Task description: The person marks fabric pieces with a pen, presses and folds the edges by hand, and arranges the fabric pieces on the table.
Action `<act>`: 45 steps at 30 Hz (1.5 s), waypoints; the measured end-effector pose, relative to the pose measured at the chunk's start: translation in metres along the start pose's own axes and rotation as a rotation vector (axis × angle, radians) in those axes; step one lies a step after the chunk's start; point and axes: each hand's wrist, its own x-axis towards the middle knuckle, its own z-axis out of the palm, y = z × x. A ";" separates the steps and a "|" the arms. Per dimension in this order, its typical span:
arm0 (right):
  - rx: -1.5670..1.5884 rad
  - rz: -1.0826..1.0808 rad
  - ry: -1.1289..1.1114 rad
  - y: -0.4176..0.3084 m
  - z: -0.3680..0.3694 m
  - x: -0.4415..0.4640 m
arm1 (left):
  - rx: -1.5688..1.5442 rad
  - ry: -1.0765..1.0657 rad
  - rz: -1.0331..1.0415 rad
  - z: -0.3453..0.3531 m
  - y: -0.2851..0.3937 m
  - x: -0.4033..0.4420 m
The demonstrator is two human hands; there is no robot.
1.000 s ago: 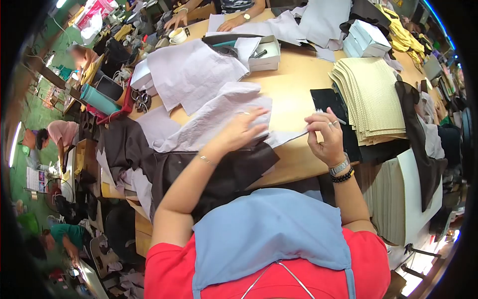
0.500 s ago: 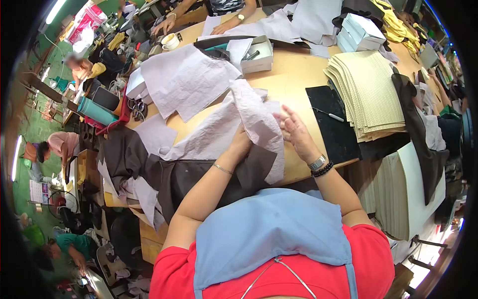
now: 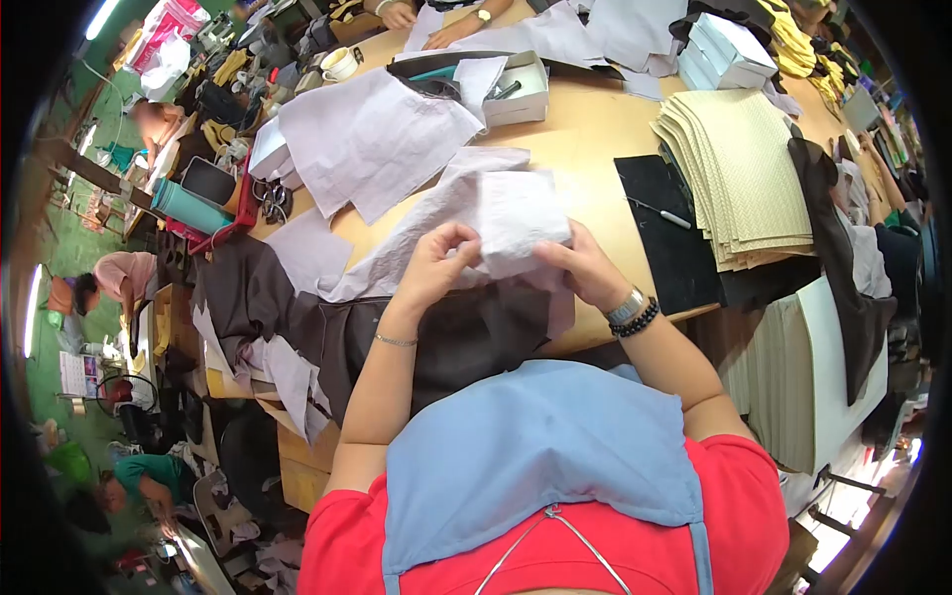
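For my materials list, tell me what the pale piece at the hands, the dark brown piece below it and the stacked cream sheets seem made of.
Pale piece: matte, likely thin fabric or a paper-like lining; it creases finely.
Dark brown piece: smooth, possibly leather or imitation leather; it drapes in soft folds.
Cream sheets: perhaps card or foam; textured faces, curling edges.

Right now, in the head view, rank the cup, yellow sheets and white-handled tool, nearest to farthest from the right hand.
1. White-handled tool: just right of the right hand.
2. Yellow sheets: farther right, stacked.
3. Cup: upper left, across the table.
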 end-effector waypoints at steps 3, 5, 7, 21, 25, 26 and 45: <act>-0.265 0.032 -0.219 -0.017 0.029 0.021 | -0.169 0.173 0.179 -0.002 0.001 -0.023; -0.355 0.165 -0.283 -0.044 0.066 0.031 | -0.339 0.271 -0.004 -0.016 -0.013 -0.042; -0.590 -0.463 -0.354 -0.027 0.093 0.052 | -0.407 0.350 -0.094 -0.047 -0.051 -0.063; 0.153 -0.148 -0.655 -0.037 0.163 0.006 | 0.524 1.152 0.408 -0.035 0.209 -0.139; 0.189 -0.040 -0.277 -0.027 0.082 0.001 | 0.985 0.488 0.298 -0.042 0.214 -0.065; 0.164 -0.013 -0.135 -0.021 0.056 0.000 | 1.063 0.261 0.313 -0.062 0.174 -0.031; -1.004 0.085 0.486 -0.009 -0.098 -0.044 | 1.199 -0.085 0.100 0.051 -0.025 -0.016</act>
